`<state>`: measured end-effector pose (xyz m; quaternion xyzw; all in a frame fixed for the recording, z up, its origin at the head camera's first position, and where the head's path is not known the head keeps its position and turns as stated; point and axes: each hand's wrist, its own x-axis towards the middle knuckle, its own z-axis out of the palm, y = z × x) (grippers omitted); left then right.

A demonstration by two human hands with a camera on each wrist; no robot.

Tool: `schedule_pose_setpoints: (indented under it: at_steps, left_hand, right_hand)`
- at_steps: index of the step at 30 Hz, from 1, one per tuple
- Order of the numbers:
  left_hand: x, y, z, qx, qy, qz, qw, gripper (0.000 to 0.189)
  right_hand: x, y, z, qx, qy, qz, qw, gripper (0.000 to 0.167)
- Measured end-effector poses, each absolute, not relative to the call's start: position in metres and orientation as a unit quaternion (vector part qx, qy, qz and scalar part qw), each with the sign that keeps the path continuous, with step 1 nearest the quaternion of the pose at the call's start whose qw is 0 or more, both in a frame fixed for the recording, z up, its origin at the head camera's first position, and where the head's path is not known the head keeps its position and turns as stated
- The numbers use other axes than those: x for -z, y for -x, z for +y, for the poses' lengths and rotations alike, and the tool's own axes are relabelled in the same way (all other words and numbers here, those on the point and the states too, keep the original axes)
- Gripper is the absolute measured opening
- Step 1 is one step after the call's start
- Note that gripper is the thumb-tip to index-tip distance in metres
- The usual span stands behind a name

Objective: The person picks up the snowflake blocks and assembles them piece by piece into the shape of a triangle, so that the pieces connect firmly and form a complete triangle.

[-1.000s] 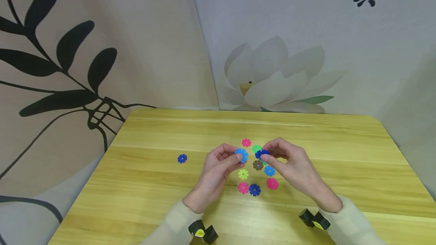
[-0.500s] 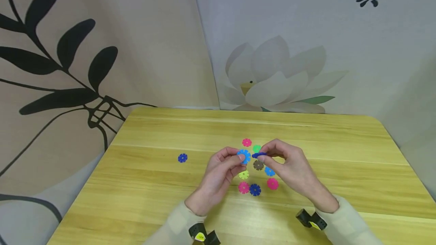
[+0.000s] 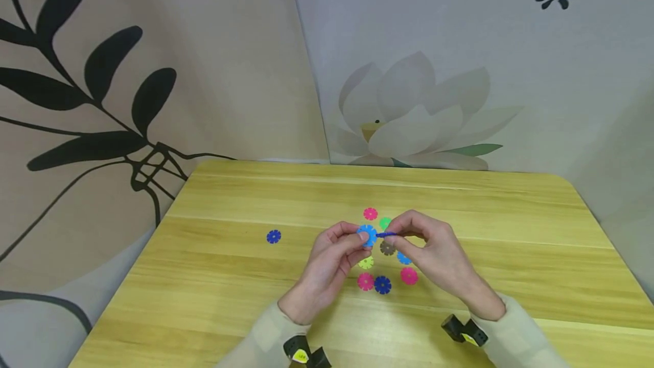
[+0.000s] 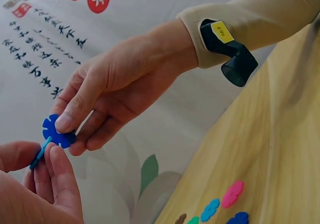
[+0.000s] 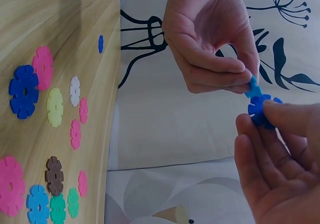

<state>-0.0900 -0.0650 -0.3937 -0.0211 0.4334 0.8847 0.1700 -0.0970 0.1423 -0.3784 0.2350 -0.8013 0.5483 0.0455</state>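
Observation:
My left hand (image 3: 329,266) pinches a light blue notched plastic building disc (image 3: 368,234) between thumb and fingers, its face toward the head camera. From the right, my right hand (image 3: 436,254) pinches a dark blue notched disc (image 4: 52,131), which shows edge-on in the head view. The two discs meet at their rims, set crosswise to each other; in the right wrist view the light blue disc (image 5: 254,89) runs into the edge of the dark blue one (image 5: 258,112). Both are held up over the table. Fingertips hide part of each disc.
Loose discs lie on the wooden table (image 3: 214,300) under and around the hands: pink (image 3: 409,276), dark blue (image 3: 382,285), brown (image 3: 387,248), yellow-green (image 3: 365,262) and green (image 3: 385,223). Another dark blue disc (image 3: 273,236) lies apart at the left. Printed fabric hangs behind the table.
The right hand has turned its dark blue disc from face-on to edge-on and brought it left against the light blue disc. The left hand has shifted slightly right.

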Motion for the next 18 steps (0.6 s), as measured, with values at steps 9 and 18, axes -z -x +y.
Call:
schedule_pose_setpoints:
  at_steps: [9, 18]
  left_hand:
    - [0.3956, 0.0904, -0.0631, -0.879, 0.021, 0.447, 0.167, 0.011]
    - [0.3988, 0.0917, -0.0632, -0.857, 0.016, 0.492, 0.153, 0.015]
  right_hand:
    - [0.3818, 0.0978, 0.1444, -0.544, -0.259, -0.796, 0.067, 0.026]
    - [0.3884, 0.1005, 0.1449, -0.528, -0.325, -0.774, 0.133, 0.03]
